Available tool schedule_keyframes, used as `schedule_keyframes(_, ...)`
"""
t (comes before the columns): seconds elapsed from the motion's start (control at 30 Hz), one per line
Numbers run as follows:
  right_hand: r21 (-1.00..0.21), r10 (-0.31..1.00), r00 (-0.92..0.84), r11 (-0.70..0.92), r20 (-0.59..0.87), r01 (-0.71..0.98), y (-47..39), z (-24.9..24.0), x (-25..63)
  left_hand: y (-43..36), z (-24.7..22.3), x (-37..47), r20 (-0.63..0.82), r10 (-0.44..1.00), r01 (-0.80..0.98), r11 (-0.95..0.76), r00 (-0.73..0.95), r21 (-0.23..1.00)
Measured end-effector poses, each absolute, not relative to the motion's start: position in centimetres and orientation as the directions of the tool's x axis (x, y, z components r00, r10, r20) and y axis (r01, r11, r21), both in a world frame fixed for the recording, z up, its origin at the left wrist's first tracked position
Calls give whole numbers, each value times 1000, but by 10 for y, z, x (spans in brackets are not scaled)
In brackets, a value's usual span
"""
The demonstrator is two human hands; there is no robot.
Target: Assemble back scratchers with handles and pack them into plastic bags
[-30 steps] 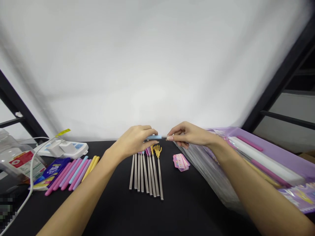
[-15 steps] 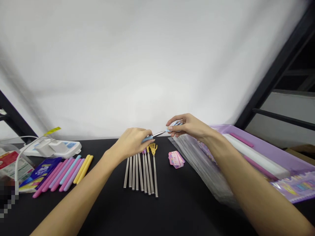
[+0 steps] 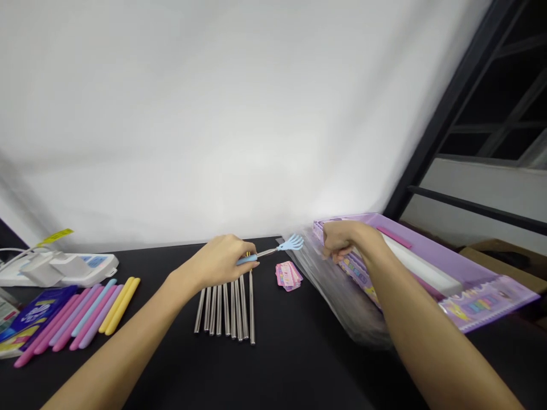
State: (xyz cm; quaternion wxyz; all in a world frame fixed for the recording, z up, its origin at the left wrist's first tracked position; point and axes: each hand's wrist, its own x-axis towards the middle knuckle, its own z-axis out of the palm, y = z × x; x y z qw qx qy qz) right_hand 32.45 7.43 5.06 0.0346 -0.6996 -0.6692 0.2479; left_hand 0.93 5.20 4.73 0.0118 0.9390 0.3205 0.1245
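Observation:
My left hand (image 3: 220, 261) grips the light blue handle of a back scratcher (image 3: 290, 243), whose hand-shaped head points right. Beneath that hand, several metal rods (image 3: 226, 310) lie side by side on the black table. My right hand (image 3: 339, 239) has its fingers bent down at the clear plastic bags (image 3: 337, 296), beside the printed purple packaging (image 3: 356, 271). Whether its fingertips pinch anything is hidden. Small pink cards (image 3: 288, 275) form a loose pile between the rods and the bags.
Pink, purple, blue and yellow tubes (image 3: 92, 313) lie at the left beside a blue packet (image 3: 38, 319). Behind them is a white power strip (image 3: 94, 269) with plugs. A purple box (image 3: 431, 251) stands at the right. A white wall (image 3: 239, 114) rises behind the table.
My right hand has let go of the scratcher's blue head and moved right and down to the bags. My left hand still holds the handle. The view has turned right.

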Motion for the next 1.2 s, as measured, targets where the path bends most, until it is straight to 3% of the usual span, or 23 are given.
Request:
schedule_keyframes(0.17,-209,882,87,-205,-464,956,77,50,314,53,48,8,239,604,598,-794,760,109)
schedule_keyframes(0.37,-128,882,107,-185,-459,974,73,54,310,53,49,7,222,596,593,-801,772,89)
schedule_keyframes(0.5,-137,912,81,-147,-402,980,70,62,312,54,50,5,230,593,590,-802,771,92)
schedule_keyframes(0.8,-332,932,40,-169,-361,928,55,82,310,54,52,2,246,586,571,-810,772,136)
schedule_keyframes(1.03,-652,968,-203,61,-146,756,48,98,276,57,69,-16,123,582,505,-776,804,378)
schedule_keyframes(1.1,-714,962,-273,172,-27,679,50,97,268,57,73,-21,91,590,507,-754,802,417)
schedule_keyframes(1.2,-811,942,-334,223,36,541,52,94,263,58,78,-29,59,594,512,-737,802,442)
